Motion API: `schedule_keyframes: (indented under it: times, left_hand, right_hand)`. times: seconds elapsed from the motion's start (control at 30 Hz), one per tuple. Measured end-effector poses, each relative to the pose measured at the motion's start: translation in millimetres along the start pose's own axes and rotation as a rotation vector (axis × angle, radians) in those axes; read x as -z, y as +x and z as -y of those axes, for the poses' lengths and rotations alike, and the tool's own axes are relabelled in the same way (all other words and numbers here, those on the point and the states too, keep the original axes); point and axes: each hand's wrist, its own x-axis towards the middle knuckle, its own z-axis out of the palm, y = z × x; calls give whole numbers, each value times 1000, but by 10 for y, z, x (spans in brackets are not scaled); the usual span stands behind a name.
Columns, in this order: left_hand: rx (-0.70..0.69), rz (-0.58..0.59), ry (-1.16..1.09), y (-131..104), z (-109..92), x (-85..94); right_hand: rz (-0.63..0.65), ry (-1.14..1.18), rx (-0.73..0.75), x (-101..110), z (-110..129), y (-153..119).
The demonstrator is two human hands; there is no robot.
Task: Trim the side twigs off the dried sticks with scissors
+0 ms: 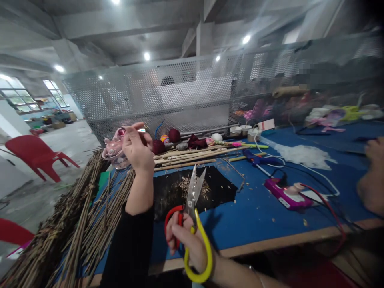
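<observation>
My right hand (pixel 192 240) is closed through the handles of a pair of scissors (pixel 193 196), one loop red and the other yellow. Their blades point away from me, slightly parted, above a black cloth (pixel 223 186) that carries a small heap of dry plant clippings (pixel 205 190). Raised on the left, my left hand (pixel 138 150) has its fingers curled together; what they hold, if anything, I cannot make out. Just beyond it stands a pink pot-like container (pixel 115 154), partly hidden by the hand.
Bundles of dry stalks (pixel 99 224) cover the table's left side. Thin sticks (pixel 192 156) and dark red yarn balls (pixel 174 135) lie behind the cloth. To the right are a blue glue gun (pixel 255 158), a purple power strip (pixel 286 196) with cables, and another person's hand (pixel 373 176).
</observation>
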Motion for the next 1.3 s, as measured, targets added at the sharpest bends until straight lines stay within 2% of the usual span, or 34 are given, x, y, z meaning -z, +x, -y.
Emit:
schedule_keyframes:
  times: [0.07,0.23,0.3,0.37,0.43,0.53,0.6,0.77,1.0,1.13,1.3]
  left_hand:
    - [94,89,44,-109,147,106]
    - [461,238,303,-588,593,384]
    - [654,369,368,-828,707,428]
    - [790,482,318,-1035,762,441]
    - [839,526,233,-1176,769,442]
    - [883,485,138,-1265,732,447]
    - [936,465,88,-1280,693,446]
    - [1013,467,21,-1350,603,387]
    - [857,470,119,-1458,618,386]
    - [821,459,176,-1478,608,433]
    - [811,421,228,-1500,564,447]
  right_hand:
    - [1,-148,36,198,208,141]
    - [-152,-538,185,899,660,802]
    - [-215,-756,293,1138,739,1008]
    - [-238,-989,372,1302,748,1096]
    - [-207,-1172,335,1385,709,1073]
    - [-140,-1372,266,1389,648,939]
    - [-105,-1456,303,1350,638,862]
    - [-55,-1445,281,1282,647,807]
    - [-42,-1420,229,1226,671,744]
    - [-61,-1450,208,1201,670,728]
    - [-12,-1477,195,1209,661,724]
